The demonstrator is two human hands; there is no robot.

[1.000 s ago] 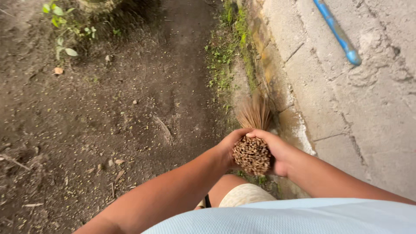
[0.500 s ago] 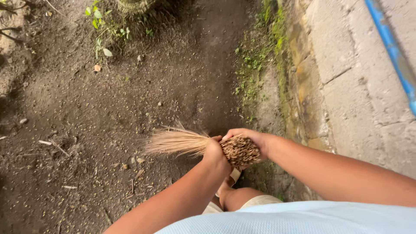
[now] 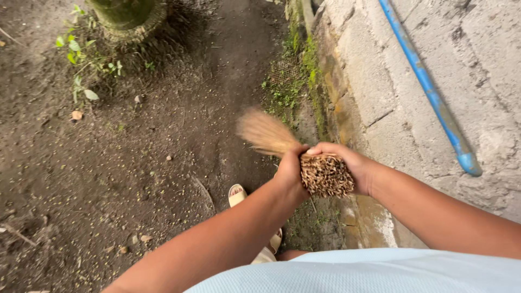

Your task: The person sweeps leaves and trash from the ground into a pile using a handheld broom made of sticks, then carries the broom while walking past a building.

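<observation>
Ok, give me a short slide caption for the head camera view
Both hands, left and right, grip a stick broom over bare soil beside a concrete wall.

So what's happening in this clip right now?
A person stands on bare dirt ground beside a concrete block wall, gripping a stick broom with both hands. The left hand and right hand clasp its thick bundled end; the bristle end points out over the dirt and is blurred. A blue pipe runs along the wall.

Blue pipe (image 3: 429, 89), block wall (image 3: 374, 70), tree base (image 3: 127, 16)
</observation>
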